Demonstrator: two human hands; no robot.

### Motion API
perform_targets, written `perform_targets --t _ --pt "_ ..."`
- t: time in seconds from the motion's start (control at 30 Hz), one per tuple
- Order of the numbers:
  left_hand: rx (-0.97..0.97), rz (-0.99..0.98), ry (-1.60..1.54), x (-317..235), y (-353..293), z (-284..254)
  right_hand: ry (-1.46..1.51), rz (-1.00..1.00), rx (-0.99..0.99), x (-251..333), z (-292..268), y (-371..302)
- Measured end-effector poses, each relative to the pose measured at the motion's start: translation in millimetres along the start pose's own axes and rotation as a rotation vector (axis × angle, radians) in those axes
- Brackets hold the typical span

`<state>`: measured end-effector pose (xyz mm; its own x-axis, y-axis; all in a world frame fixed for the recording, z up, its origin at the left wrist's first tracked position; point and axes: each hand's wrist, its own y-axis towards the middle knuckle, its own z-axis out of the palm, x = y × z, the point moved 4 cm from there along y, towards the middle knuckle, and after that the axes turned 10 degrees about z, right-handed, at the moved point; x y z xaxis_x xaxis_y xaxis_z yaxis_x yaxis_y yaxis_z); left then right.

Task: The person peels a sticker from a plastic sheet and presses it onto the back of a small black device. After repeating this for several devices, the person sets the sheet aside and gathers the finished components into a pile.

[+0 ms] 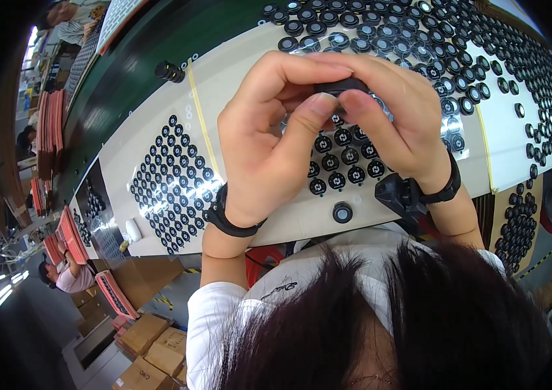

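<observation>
Though half-hidden, rounded black piece (343, 85)

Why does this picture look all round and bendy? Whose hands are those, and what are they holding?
There's no robot here, just a person. The camera sits on that person's head and looks down, so dark hair shows at the bottom. Its wide fisheye lens makes straight edges look curved. The bare left hand and right hand come together, their fingers around a small black piece; its full shape is hidden. On the pale table lie lots of round black discs, in a neat group on the left and many more at the upper right. One lone disc sits near the person's edge of the table.
</observation>
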<state>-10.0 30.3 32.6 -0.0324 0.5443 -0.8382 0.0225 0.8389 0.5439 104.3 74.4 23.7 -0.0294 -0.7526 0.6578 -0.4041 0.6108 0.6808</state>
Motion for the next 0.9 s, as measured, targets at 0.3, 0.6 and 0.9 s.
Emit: perform_targets --t 0.3,0.6,0.9 --pt "-0.037 -0.251 -0.312 9.1 3.7 1.1 0.198 0.316 0.021 -12.0 4.7 -9.8" --pt "-0.033 -0.338 -0.407 11.1 6.0 7.8 0.327 0.386 -0.016 -21.2 -1.1 -11.1" --pt "0.022 -0.258 -0.341 12.8 2.5 4.0 0.412 0.316 0.0 -19.1 -2.4 -7.2"
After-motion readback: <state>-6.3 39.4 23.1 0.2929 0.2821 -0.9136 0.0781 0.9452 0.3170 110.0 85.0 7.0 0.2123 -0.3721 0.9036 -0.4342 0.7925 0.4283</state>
